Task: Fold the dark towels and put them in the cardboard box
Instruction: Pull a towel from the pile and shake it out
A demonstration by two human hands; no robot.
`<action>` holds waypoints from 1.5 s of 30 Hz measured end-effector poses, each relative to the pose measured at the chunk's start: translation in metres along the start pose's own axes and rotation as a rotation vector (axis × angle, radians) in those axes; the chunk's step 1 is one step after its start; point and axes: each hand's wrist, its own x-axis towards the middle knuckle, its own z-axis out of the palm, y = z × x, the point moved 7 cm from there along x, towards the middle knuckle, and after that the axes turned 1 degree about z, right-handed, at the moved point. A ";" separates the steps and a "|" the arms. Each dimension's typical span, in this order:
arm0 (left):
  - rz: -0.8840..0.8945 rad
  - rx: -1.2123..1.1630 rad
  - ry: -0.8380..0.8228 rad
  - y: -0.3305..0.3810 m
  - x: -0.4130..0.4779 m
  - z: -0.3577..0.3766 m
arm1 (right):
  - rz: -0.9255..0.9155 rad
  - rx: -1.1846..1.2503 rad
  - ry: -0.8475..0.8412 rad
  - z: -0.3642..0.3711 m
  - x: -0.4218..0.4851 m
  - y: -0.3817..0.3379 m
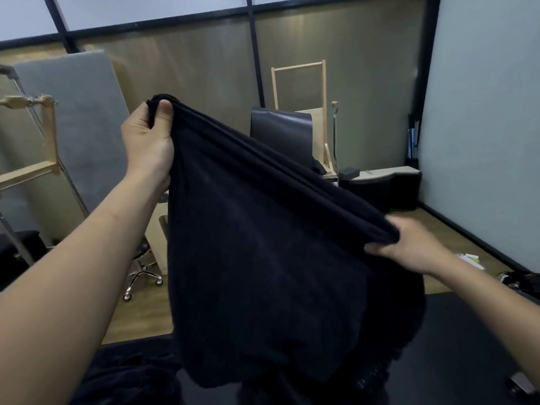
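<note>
Far left: a pale wooden rack (48, 133) stands on the floor in front of a grey panel (73, 118) that leans against the far wall.

Near left: more dark cloth (125, 372) lies crumpled on the black tabletop (455, 340). Beyond the tabletop's far edge, the chrome wheeled base of a chair (143, 273) stands on the wood floor.

Left of centre: my left hand (146, 138) is raised high, palm toward me. Its thumb and fingers are pinched on one bunched top corner of the dark towel (263, 258).

Centre: the towel hangs in the air between my two hands. Its upper edge is gathered in several layers and slopes down from the high left corner to the lower right one. The body of the towel falls in a broad sheet toward the near tabletop. There it is dark against dark, and I cannot tell whether the lower edge touches the surface or the cloth lying there.

Far centre: a light wooden frame (301, 83) stands upright against the wall behind the towel.

Right: my right hand (412, 249), somewhat blurred, is held lower than my left. Its fingers are curled round the other end of the towel's gathered upper edge. My hands are well apart, and the edge runs taut between them.
</note>
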 end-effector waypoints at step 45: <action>-0.597 -0.342 -0.686 -0.040 -0.181 0.091 | -0.343 0.555 -0.112 0.078 -0.026 -0.138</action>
